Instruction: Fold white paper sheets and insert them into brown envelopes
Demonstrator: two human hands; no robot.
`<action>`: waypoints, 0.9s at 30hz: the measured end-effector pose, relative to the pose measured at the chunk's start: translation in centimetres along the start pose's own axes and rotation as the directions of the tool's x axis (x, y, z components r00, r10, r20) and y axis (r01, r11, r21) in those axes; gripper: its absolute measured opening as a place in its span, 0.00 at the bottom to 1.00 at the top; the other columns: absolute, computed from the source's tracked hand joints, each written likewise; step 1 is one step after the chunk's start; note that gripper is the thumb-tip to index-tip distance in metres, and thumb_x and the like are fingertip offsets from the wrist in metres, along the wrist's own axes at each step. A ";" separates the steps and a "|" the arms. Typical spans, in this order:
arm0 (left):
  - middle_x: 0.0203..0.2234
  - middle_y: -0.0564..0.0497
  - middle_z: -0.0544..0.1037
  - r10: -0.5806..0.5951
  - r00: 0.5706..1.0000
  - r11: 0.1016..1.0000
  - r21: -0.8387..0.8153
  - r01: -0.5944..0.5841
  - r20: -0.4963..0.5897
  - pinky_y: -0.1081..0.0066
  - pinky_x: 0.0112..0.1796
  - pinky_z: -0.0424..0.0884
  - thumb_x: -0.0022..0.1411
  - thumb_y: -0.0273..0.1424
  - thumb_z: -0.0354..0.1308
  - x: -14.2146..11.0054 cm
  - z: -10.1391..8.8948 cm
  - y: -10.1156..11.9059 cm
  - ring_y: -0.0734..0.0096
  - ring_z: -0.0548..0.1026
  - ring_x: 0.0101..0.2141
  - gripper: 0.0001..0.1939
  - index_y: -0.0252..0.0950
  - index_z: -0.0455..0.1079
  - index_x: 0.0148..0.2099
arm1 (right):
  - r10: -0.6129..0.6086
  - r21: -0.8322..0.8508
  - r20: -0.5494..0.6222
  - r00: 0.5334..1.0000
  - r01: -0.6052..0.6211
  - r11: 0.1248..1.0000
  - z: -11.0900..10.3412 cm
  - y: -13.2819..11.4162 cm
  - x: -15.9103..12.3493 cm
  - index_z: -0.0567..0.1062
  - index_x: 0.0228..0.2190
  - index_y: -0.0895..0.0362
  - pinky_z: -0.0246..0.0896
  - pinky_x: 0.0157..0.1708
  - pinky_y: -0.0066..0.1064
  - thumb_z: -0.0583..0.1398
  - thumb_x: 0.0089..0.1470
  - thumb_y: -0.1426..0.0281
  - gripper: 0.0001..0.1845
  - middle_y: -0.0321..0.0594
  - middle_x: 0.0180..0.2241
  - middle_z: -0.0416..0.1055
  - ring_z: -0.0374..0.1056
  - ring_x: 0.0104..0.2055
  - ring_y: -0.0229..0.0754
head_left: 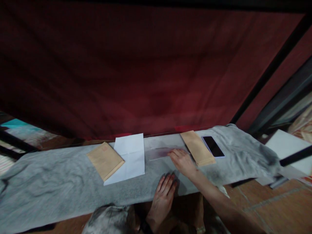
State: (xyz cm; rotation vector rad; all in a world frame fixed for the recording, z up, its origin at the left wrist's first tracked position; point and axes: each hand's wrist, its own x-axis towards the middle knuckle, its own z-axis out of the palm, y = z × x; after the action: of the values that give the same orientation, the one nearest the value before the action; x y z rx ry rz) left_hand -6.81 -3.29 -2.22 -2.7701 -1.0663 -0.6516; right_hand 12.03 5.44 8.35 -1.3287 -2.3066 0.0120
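A thin see-through plastic sheet (158,154) lies low over the grey cloth, blurred and partly covered by my right hand (181,160). The fingers of that hand are bent and closed at the sheet's right end. Nearer to me, my left hand (164,192) rests on the cloth by the front edge with its fingers stretched out and nothing in it. Left of the sheet is a white sheet of paper (133,156) with fold creases. A brown envelope (104,160) overlaps the paper's left side. Another brown envelope (197,148) lies just beyond my right hand.
A phone with a dark screen (213,147) lies right of the right envelope. The narrow bench under the grey cloth (60,182) runs across the view. Behind it hangs a dark red curtain (156,81). A black bar (270,70) slants at the right, near white boards (290,151).
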 end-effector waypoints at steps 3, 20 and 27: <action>0.63 0.47 0.67 0.014 0.999 1.000 -0.021 -0.014 -0.041 0.51 0.62 0.64 0.63 0.19 0.45 -0.3 -0.1 0.3 0.61 0.63 0.63 0.29 0.40 0.63 0.64 | -0.012 -0.012 0.063 0.998 0.012 1.000 3.1 -0.8 -3.4 0.76 0.45 0.53 0.63 0.49 0.38 0.54 0.61 0.77 0.15 0.43 0.45 0.74 0.69 0.46 0.46; 0.63 0.43 0.67 -0.187 0.982 0.982 -0.007 0.187 -0.030 0.54 0.58 0.68 0.72 0.31 0.45 1.5 1.1 -1.2 0.60 0.65 0.62 0.26 0.36 0.53 0.69 | 0.067 0.147 -0.004 0.998 -0.066 0.987 8.2 -1.8 -10.7 0.72 0.53 0.53 0.63 0.58 0.43 0.55 0.57 0.77 0.22 0.43 0.52 0.73 0.68 0.55 0.46; 0.65 0.46 0.63 -0.107 0.976 0.991 -0.063 0.121 0.189 0.53 0.63 0.58 0.74 0.38 0.39 5.0 2.2 -3.7 0.65 0.59 0.65 0.26 0.38 0.53 0.70 | 0.185 0.209 -0.073 0.980 -0.166 0.964 8.5 -2.0 -11.0 0.73 0.50 0.55 0.66 0.56 0.43 0.54 0.59 0.75 0.19 0.45 0.48 0.75 0.70 0.52 0.46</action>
State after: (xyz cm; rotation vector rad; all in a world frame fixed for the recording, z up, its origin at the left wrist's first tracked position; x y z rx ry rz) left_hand -5.17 3.15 -2.28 -2.8969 -1.2706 -0.4602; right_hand 11.56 -2.69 -3.05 -1.3925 -2.0444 0.2329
